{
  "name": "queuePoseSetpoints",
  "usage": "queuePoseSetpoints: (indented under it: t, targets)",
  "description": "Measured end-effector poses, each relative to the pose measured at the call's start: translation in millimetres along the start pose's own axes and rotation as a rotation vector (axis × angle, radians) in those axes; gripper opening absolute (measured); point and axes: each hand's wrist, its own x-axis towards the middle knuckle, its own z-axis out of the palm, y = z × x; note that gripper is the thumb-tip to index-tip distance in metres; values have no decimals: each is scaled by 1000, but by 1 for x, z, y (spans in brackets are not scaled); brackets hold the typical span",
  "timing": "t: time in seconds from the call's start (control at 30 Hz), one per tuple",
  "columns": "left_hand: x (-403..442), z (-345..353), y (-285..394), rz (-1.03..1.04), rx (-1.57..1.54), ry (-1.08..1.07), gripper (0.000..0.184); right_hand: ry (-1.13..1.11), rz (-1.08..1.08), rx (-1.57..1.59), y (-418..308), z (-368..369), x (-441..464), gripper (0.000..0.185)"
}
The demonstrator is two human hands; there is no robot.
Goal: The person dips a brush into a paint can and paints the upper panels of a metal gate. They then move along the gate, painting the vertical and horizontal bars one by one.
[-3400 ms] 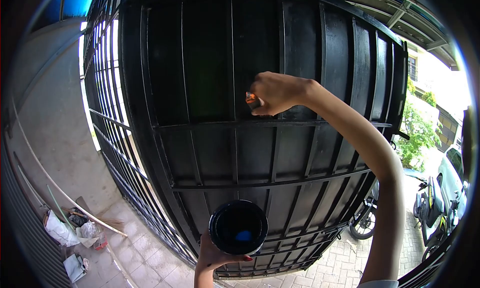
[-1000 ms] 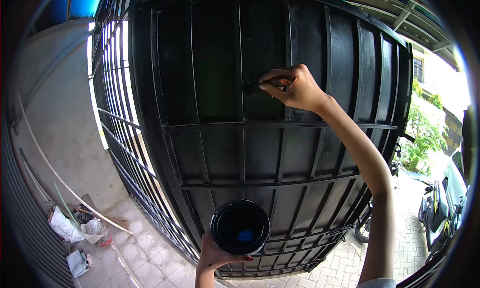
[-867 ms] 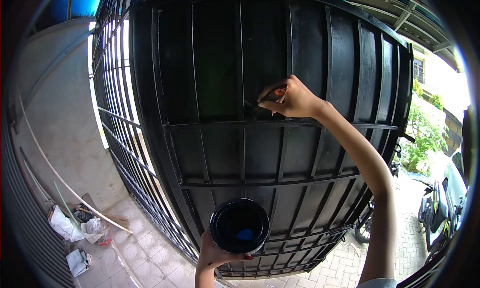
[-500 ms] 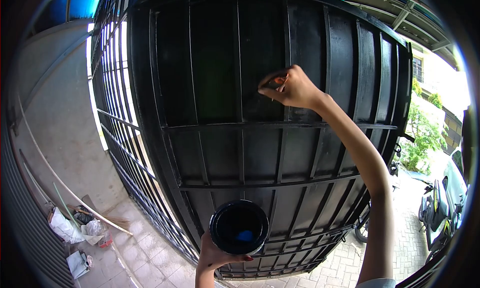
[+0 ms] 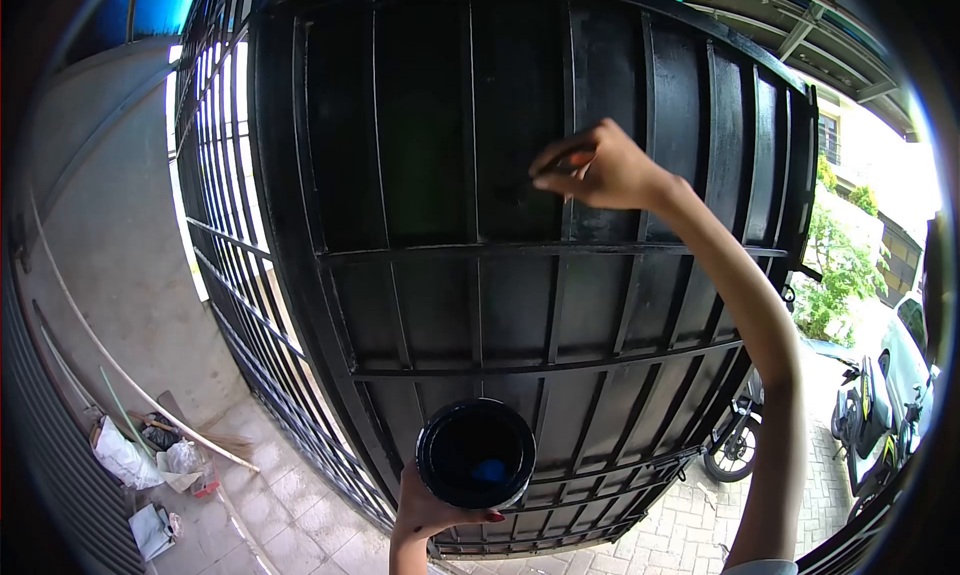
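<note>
My left hand (image 5: 430,512) is wrapped round a round black paint can (image 5: 478,422), holding it open side up at the lower middle. Its inside looks dark, with a blue reflection near the bottom. Up at the gate's upper panel, my right hand (image 5: 615,175) is closed on a paintbrush (image 5: 581,159); only a bit of orange shows between the fingers, and the rest is hidden or blurred. The black metal gate (image 5: 515,310), with upright ribs and crossbars, fills the middle of the view. Whether the brush touches the panel is hard to see.
A barred gate section (image 5: 235,175) and grey wall (image 5: 110,205) stand at left. Bags (image 5: 125,453), a broom (image 5: 228,441) and a long pole (image 5: 120,360) lie there. Motorcycles (image 5: 870,415) and a car (image 5: 908,345) are parked on paving at right.
My right hand has moved slightly to the right across the upper panel, still closed on the paintbrush. The view has shifted a little; my left hand keeps the can in place.
</note>
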Motion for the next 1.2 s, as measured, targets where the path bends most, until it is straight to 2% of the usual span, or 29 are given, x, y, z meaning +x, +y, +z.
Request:
queuePoseSetpoints:
  t: [0.03, 0.1, 0.17, 0.2, 0.3, 0.33, 0.43, 0.47, 0.5, 0.57, 0.67, 0.77, 0.8, 0.9, 0.93, 1.03, 1.2]
  targets:
    - [1, 2, 2, -4, 2, 1, 98, -16, -134, -115, 7, 8, -1, 16]
    - [1, 2, 0, 8, 10, -10, 96, -3, 2, -251, 13, -5, 0, 13]
    - [-1, 2, 0, 9, 12, -8, 95, 212, 32, -344, 10, -20, 4, 12]
    - [-2, 2, 1, 8, 10, -5, 95, 226, 38, -306, 4, -25, 6, 10]
    - [1, 2, 3, -15, -16, -16, 94, -183, 30, -336, -20, -22, 3, 10]
    - [0, 2, 3, -31, -25, -26, 94, -262, -20, -361, -16, -10, 3, 13]
    - [-1, 4, 2, -30, -46, -23, 94, -390, 109, -620, -26, -21, 19, 15]
    - [-2, 3, 1, -36, -42, -28, 94, -211, 57, -568, -10, -24, 21, 18]
    - [-3, 2, -1, -39, -39, -32, 95, -194, 7, -626, -9, -38, 30, 19]
    - [-4, 1, 0, -50, -45, -36, 95, 14, -11, -720, 1, -55, 38, 17]
    - [-4, -1, 3, -45, -58, -24, 95, 30, 18, -407, -22, -57, 24, 13]
    - [-8, -3, 2, -5, -28, -8, 96, -204, 173, -336, -10, -37, 3, 12]
    - [-7, -2, 6, 11, -14, -5, 96, -81, 4, -453, -7, -40, 1, 12]
    - [-6, -1, 9, 35, 18, -13, 97, 341, -6, -398, -14, -46, -12, 12]
    - [-7, -1, 9, 39, 28, -18, 98, 324, 75, -283, -17, -46, -16, 10]
    - [-14, -5, -2, -19, 61, -43, 100, 121, 48, -268, -8, -29, -35, 9]
    - [-26, -3, 6, -29, -14, 17, 102, 524, -20, -160, 5, -12, -55, 11]
